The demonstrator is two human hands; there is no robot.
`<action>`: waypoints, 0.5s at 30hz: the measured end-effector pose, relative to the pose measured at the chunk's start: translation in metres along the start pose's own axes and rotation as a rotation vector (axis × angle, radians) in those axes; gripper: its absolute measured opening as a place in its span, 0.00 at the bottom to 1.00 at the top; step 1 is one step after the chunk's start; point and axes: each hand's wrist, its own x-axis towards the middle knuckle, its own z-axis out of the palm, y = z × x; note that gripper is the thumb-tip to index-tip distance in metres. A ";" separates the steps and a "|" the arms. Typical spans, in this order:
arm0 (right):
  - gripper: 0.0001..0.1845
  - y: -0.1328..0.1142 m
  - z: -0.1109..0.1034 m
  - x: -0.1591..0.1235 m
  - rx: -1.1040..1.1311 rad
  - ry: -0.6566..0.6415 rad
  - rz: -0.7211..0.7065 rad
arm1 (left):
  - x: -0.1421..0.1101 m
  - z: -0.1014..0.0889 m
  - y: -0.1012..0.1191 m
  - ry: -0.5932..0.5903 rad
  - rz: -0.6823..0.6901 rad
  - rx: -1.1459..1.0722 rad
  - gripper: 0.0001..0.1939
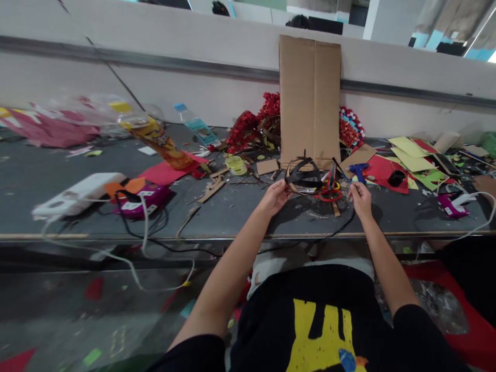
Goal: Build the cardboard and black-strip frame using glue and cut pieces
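Left hand pinched nearly closed, holding black frame by its left side. Right hand pinched too, on thin dark strip. Frame between hands, bit far, long way left to right, left hand nearer.

We can read no word, brand or number for certain. The orange-and-yellow bottle carries a printed wrap with lettering too blurred for us to make out. On the clear bottle with the blue cap, we see a blue label but cannot read it. We find pale marks on the purple pieces, too small to tell, and a yellow print on the black shirt, with no legible word.
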 end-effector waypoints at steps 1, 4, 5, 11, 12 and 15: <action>0.19 0.000 0.000 0.000 0.010 0.001 0.005 | 0.000 0.000 0.000 0.003 0.007 0.005 0.20; 0.20 0.000 0.000 0.001 0.031 0.002 0.011 | -0.001 0.001 0.000 0.007 0.037 0.030 0.18; 0.20 0.000 0.000 0.001 0.035 0.001 0.014 | -0.001 0.001 0.000 0.009 0.049 0.040 0.17; 0.22 -0.003 0.000 0.000 0.041 -0.011 0.031 | 0.001 0.000 -0.001 0.037 0.157 0.109 0.15; 0.22 -0.004 0.000 0.000 0.042 -0.009 0.031 | 0.002 0.000 -0.001 0.042 0.181 0.122 0.15; 0.20 -0.005 0.001 0.000 0.051 0.005 0.023 | 0.003 0.001 -0.002 0.055 0.248 0.161 0.17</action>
